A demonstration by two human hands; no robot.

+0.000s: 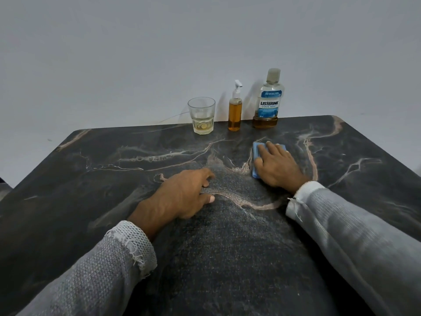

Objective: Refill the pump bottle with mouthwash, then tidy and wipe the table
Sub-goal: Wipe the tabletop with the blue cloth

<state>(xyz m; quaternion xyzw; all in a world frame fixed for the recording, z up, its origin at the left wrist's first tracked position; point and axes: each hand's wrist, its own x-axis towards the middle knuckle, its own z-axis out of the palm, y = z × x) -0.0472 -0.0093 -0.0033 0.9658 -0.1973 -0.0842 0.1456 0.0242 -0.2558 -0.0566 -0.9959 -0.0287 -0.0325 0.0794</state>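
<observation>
From my seat at the feed I saw the right hand (pixel 276 166) reached forward and laid palm down on a blue cloth (pixel 257 153), its fingers (pixel 272 148) spread flat and pressing the folded pad against the dark marbled desk (pixel 114 179) rather than gripping it; the cloth showed only along the hand's left edge and past the fingertips. The left hand (pixel 182 195) rested nearer to me, left of centre, palm down with the wrist bent, its fingers (pixel 208 177) loosely curled onto the desk and holding nothing. Both forearms wore pale grey knit sleeves (pixel 102 270), the left cuff frayed. At the far edge of the desk, against the plain wall, three things stood upright in a row, apart from one another and well beyond the hands: a clear glass (pixel 201 115) with a shallow pale yellow layer at the bottom, a slim pump bottle (pixel 235 110) filled with amber liquid almost to its neck and capped by a white pump, and a mouthwash bottle (pixel 268 101) with a blue and white label, its cap on, and only a low band of amber liquid left at its base.
</observation>
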